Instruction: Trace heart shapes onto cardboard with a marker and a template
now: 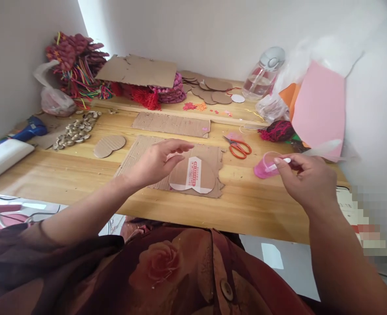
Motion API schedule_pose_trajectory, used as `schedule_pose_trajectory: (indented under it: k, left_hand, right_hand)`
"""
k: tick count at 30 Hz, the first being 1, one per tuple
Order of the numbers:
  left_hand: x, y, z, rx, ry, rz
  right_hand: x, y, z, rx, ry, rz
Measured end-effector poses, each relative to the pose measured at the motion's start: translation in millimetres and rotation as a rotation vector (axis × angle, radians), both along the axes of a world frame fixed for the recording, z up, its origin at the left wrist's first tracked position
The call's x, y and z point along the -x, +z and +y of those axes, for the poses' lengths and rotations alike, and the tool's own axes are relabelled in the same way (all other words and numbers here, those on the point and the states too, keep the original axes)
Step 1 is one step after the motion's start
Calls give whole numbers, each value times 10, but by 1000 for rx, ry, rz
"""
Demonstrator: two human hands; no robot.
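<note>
My left hand (162, 162) is held over a square of cardboard (137, 151), fingers loosely bent with a gap between thumb and fingers and nothing in them. Just right of it, a heart-shaped cardboard piece (208, 177) lies on the square, with a white printed strip in red lettering across it. My right hand (307, 179) pinches a small white stick-like tool (280, 164). That tool's lower end reaches into a pink translucent cup (262, 169); what its tip looks like I cannot make out.
Orange-handled scissors (240, 148) lie behind the cup. A cardboard strip (170, 124), another heart (110, 145), shells (77, 130) and a blue glue gun (32, 127) sit to the left. Along the back stand a water bottle (264, 74), cardboard cutouts (216, 89) and yarn braids (73, 52).
</note>
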State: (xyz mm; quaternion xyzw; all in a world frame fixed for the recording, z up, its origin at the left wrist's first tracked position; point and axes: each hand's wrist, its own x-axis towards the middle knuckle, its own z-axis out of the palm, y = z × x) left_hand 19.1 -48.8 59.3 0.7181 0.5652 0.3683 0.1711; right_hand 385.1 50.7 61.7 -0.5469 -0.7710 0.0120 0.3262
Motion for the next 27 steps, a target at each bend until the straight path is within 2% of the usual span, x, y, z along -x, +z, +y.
schedule_pose_trajectory:
  k: [3, 6, 11, 15, 21, 27]
  left_hand:
    - [222, -175, -157, 44, 14, 16]
    - [298, -283, -224, 38, -72, 55]
    - [208, -329, -191, -11, -271, 158]
    - [97, -396, -70, -26, -391, 242]
    - [1, -501, 49, 10, -438, 425]
    - [-10, -588, 41, 17, -383, 369]
  right_hand:
    - [44, 24, -37, 41, -49, 14]
    - [70, 42, -63, 63, -104, 32]
    - [99, 44, -73, 123, -136, 61]
    - [133, 9, -41, 104, -157, 95]
    - [161, -111, -34, -73, -191, 112]
    - [210, -204, -51, -205, -205, 106]
